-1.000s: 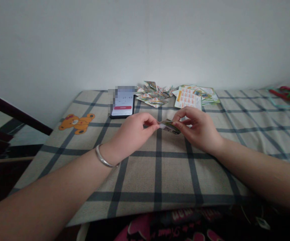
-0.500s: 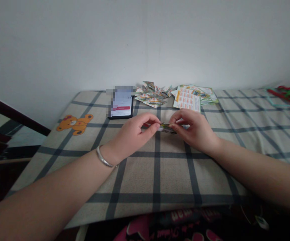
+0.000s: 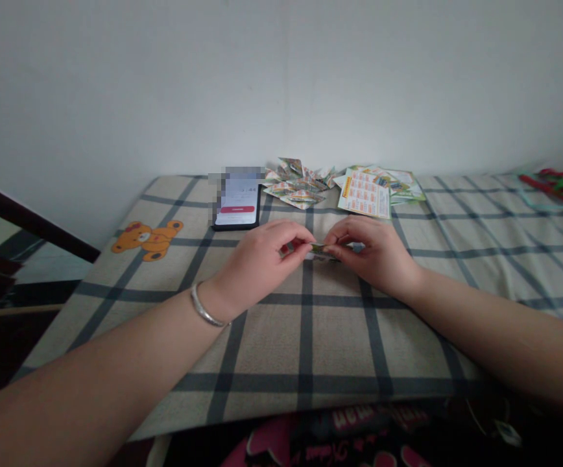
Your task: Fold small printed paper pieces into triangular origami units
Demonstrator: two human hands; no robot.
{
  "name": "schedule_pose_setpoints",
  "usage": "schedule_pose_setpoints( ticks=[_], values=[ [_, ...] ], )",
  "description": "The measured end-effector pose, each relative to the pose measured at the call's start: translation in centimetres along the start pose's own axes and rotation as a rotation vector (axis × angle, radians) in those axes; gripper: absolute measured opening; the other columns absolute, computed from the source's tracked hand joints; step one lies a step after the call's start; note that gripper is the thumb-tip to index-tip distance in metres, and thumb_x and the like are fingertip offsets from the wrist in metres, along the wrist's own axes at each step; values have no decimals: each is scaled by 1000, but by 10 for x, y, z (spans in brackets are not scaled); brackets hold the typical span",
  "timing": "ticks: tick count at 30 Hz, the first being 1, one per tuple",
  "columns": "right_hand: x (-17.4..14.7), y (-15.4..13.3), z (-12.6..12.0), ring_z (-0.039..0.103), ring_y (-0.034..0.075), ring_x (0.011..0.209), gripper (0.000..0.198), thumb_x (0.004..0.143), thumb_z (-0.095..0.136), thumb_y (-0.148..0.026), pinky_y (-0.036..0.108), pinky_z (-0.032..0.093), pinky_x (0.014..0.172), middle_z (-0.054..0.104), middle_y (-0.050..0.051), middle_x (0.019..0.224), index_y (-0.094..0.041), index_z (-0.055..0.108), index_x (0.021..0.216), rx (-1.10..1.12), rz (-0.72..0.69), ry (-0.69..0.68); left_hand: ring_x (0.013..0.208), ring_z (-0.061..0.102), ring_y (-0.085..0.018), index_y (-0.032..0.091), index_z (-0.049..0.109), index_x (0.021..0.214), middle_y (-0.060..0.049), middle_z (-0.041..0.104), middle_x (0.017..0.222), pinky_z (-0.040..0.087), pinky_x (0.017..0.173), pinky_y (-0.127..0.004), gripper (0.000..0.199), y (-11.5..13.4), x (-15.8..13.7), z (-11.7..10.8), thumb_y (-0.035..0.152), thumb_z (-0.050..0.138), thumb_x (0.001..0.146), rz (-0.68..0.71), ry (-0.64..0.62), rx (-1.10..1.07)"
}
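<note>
Between my hands is a small piece of printed paper point(image 3: 318, 249), greenish and white, with folds in it; the fingers cover much of it. My left hand point(image 3: 272, 256), with a silver bangle at the wrist, pinches its left end between thumb and fingertips. At the other end my right hand point(image 3: 371, 250) grips it the same way. Just beyond the hands lie folded paper pieces point(image 3: 296, 188) in a loose heap. To their right is a pile of flat printed cards point(image 3: 365, 192), the top one white with orange print.
A phone point(image 3: 237, 201) with a lit screen lies left of the heap. An orange teddy bear cut-out point(image 3: 148, 240) is at the left of the checked tablecloth point(image 3: 272, 344). Red and green items point(image 3: 558, 188) sit far right. A white wall point(image 3: 281, 84) stands behind the table.
Both hands have drawn slightly closer together, so less of the paper shows between the fingertips. It now looks flatter. The heap, cards and phone stay in place.
</note>
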State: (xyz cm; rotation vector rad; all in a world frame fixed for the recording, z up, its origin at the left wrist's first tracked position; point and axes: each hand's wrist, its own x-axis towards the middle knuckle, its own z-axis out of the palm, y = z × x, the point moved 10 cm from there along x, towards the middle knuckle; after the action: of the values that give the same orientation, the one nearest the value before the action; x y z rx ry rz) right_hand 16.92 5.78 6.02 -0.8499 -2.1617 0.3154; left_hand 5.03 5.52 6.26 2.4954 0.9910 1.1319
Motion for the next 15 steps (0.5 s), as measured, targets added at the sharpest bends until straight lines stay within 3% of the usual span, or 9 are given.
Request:
schedule_pose_setpoints(
  ticks=[8, 15],
  values=[
    [-3, 11, 6, 62, 11, 68, 9, 84, 66, -24, 23, 48, 60, 68, 1, 78, -17, 65, 88, -29, 74, -49, 74, 62, -8, 17, 61, 90, 3, 66, 85, 51, 68, -19, 10, -20, 0, 9, 10, 60, 84, -150, -28, -154],
    [-4, 26, 7, 59, 10, 64, 19, 81, 68, -27, 22, 47, 56, 67, 1, 81, -18, 62, 96, 34, 199, -37, 74, 62, -10, 18, 59, 91, 2, 63, 81, 52, 66, -22, 10, -42, -3, 11, 13, 58, 83, -316, 23, -325]
  ],
)
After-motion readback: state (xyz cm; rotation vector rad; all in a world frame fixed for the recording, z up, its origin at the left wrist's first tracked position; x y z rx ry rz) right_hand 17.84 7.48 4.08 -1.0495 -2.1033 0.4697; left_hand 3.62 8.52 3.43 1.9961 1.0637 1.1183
